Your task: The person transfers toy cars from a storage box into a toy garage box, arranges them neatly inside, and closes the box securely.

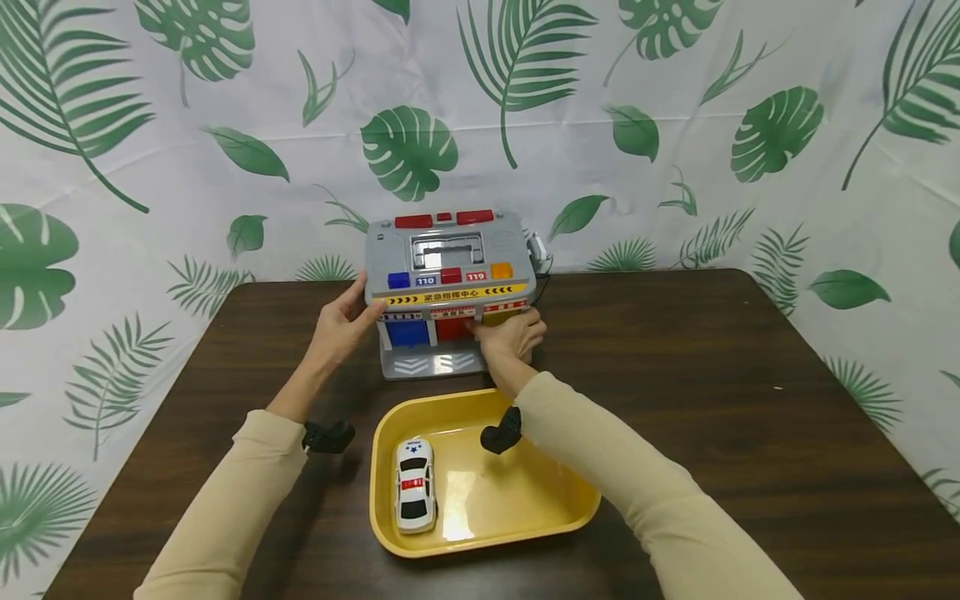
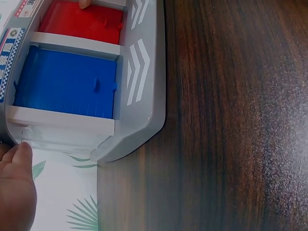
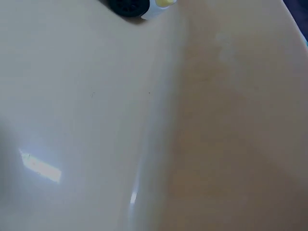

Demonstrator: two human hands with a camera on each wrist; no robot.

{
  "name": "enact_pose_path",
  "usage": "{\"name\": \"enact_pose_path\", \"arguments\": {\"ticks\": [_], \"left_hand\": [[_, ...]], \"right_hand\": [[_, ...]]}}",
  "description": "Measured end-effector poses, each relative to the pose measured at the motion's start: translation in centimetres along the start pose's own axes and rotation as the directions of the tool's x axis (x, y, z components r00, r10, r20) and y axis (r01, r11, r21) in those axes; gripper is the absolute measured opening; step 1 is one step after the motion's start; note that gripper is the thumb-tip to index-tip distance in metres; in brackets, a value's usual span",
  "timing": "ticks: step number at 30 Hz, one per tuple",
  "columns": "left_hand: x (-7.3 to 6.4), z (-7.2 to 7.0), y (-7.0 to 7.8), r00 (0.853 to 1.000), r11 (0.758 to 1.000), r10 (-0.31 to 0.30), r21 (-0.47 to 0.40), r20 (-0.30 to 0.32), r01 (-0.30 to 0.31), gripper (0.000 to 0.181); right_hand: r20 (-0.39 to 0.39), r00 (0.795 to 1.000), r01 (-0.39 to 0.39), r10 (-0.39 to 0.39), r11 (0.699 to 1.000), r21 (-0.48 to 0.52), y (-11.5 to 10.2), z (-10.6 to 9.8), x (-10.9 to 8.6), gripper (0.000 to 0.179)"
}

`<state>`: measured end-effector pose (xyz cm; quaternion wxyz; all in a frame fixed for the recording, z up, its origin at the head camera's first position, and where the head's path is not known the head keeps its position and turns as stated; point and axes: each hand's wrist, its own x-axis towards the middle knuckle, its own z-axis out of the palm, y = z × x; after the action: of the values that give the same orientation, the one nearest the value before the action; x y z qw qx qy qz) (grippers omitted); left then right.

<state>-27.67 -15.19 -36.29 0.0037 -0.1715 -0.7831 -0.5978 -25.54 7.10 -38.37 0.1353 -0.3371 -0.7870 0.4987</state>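
Note:
A grey toy garage (image 1: 450,258) with blue, red and yellow doors stands at the back of the table. My left hand (image 1: 341,325) grips its left side, thumb at the front edge of the roof. In the left wrist view, part of the left hand (image 2: 17,185) shows beside the blue door (image 2: 67,82). My right hand (image 1: 513,337) is at the front right, partly covering the yellow door (image 1: 501,317). One digit of it reaches the red door (image 1: 452,328); how its other fingers lie is unclear. The right wrist view does not show this hand.
A yellow tray (image 1: 487,546) sits in front of the garage, under my right forearm. Inside at the left lies a white toy police car (image 1: 414,504); a black wheel (image 3: 129,6) appears in the right wrist view. A leaf-patterned cloth (image 1: 300,192) hangs behind the table.

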Motion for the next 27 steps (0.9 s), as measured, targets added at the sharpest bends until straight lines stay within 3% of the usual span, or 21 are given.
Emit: {"name": "enact_pose_path", "arguments": {"ticks": [3, 7, 17, 21, 24, 27], "left_hand": [[0.4, 0.0, -1.0, 1.0, 1.0, 0.007, -0.021, -0.012, -0.008, 0.069], [0.5, 0.0, -1.3, 1.0, 1.0, 0.012, -0.012, -0.028, -0.012, 0.069], [0.3, 0.2, -1.2, 0.999, 0.997, -0.038, -0.061, -0.031, 0.036, 0.07], [0.3, 0.3, -1.3, 0.999, 0.998, -0.031, -0.054, -0.034, 0.029, 0.071], [0.3, 0.3, -1.3, 0.999, 0.998, -0.025, -0.062, -0.035, 0.023, 0.07], [0.1, 0.3, -0.8, 0.999, 0.997, -0.034, -0.074, -0.032, 0.031, 0.07]], "right_hand": [[0.043, 0.999, 0.012, -0.014, 0.999, 0.038, 0.1, -0.5, 0.0, 0.089], [0.125, 0.992, 0.019, -0.03, 0.996, 0.088, 0.2, -1.4, 0.2, 0.082], [0.315, 0.949, -0.049, -0.004, 0.986, 0.16, 0.4, -5.8, 1.8, 0.059], [0.265, 0.964, -0.059, -0.024, 0.952, 0.299, 0.6, -7.7, 2.8, 0.052], [0.178, 0.981, -0.005, -0.073, 0.915, 0.403, 0.4, -8.7, 3.3, 0.045], [0.107, 0.985, 0.069, -0.133, 0.882, 0.465, -0.3, -9.4, 3.3, 0.039]]}}
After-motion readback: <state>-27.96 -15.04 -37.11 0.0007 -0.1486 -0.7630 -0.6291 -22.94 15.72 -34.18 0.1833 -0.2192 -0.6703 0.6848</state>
